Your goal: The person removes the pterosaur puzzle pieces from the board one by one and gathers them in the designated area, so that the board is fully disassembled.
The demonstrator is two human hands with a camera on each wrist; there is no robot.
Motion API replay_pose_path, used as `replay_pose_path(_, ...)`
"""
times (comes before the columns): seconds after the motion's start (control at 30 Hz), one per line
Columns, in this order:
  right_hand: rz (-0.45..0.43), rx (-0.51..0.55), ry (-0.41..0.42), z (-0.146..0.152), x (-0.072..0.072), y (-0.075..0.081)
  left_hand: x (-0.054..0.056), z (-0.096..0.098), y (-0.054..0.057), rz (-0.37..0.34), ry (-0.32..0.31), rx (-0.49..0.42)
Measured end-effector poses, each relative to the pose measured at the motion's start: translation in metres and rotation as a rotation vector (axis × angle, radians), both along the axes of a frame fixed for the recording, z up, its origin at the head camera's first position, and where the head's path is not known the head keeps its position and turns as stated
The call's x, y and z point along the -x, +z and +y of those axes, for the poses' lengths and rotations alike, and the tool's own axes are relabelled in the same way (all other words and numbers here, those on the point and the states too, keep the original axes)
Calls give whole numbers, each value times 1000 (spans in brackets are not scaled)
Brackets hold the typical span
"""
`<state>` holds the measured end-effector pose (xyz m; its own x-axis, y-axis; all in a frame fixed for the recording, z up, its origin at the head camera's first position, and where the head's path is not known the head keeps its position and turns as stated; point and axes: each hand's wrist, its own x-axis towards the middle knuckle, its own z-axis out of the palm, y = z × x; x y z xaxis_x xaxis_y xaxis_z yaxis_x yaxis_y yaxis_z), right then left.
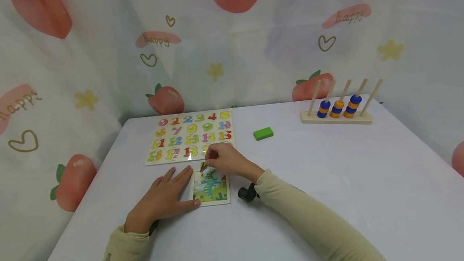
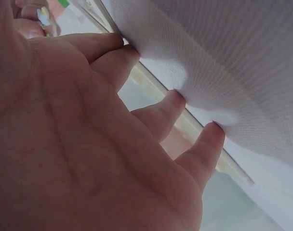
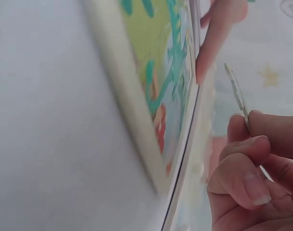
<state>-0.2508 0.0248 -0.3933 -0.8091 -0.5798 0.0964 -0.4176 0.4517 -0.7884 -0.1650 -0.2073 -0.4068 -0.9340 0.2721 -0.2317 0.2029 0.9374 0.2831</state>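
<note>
A small framed dinosaur jigsaw puzzle (image 1: 211,190) lies on the table, a teal dinosaur on green ground showing in it. Over its upper left part my right hand (image 1: 229,159) pinches a thin puzzle piece (image 1: 203,167) between thumb and fingertips. The right wrist view shows that piece (image 3: 237,89) edge-on, raised off the board. My left hand (image 1: 163,198) rests palm down with fingers spread on the table, left of the puzzle. Its thumb touches the frame's lower left corner, and its index fingertip is near the upper left one.
Behind the puzzle lies a number board (image 1: 190,136) with coloured numerals, partly covered by my right hand. A green block (image 1: 263,133) sits right of it. At the back right stands a wooden peg abacus (image 1: 336,118) with blue and orange beads. A patterned curtain (image 1: 232,51) hangs behind the table.
</note>
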Motion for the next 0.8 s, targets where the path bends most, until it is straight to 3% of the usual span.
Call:
replay_pose_path(0.33,-2,37,-41,26,1,-2,1,0,-4,6,4,6)
replay_pose_path(0.8,-11,73,-113,54,-2,-4,-1,1,-1,-2,8,-13)
